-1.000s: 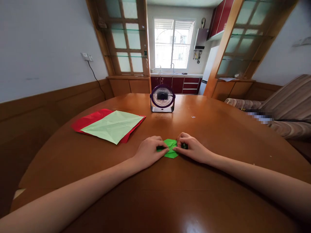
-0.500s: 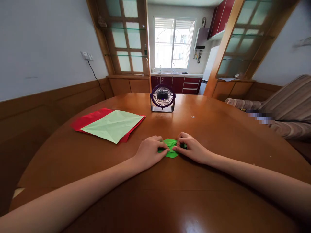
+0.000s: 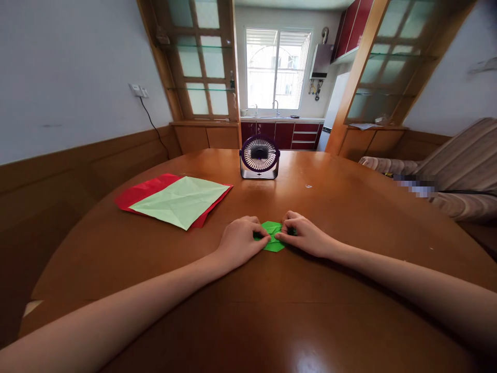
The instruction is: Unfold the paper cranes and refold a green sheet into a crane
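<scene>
A small folded piece of bright green paper (image 3: 274, 245) lies on the brown wooden table (image 3: 272, 331), creased and many-sided in outline. My left hand (image 3: 244, 240) grips its left side, thumb and forefinger pinched at the paper's middle. From the right, my right hand (image 3: 302, 234) pinches the same paper, the thumb on top and the fingers curled. Both thumbs come close together over the centre folds. My fingers hide the paper's left and right edges.
Left of my hands lies a pale green sheet (image 3: 182, 201) on top of red paper (image 3: 142, 191). A small dark purple fan (image 3: 260, 157) stands beyond my hands. A tiny white scrap (image 3: 308, 186) rests to its right. A striped sofa (image 3: 462, 171) is beyond the table's right edge.
Both hands stay pinched on the green paper in nearly the same place. My left hand has shifted very slightly; the sheets and the fan have not moved.
</scene>
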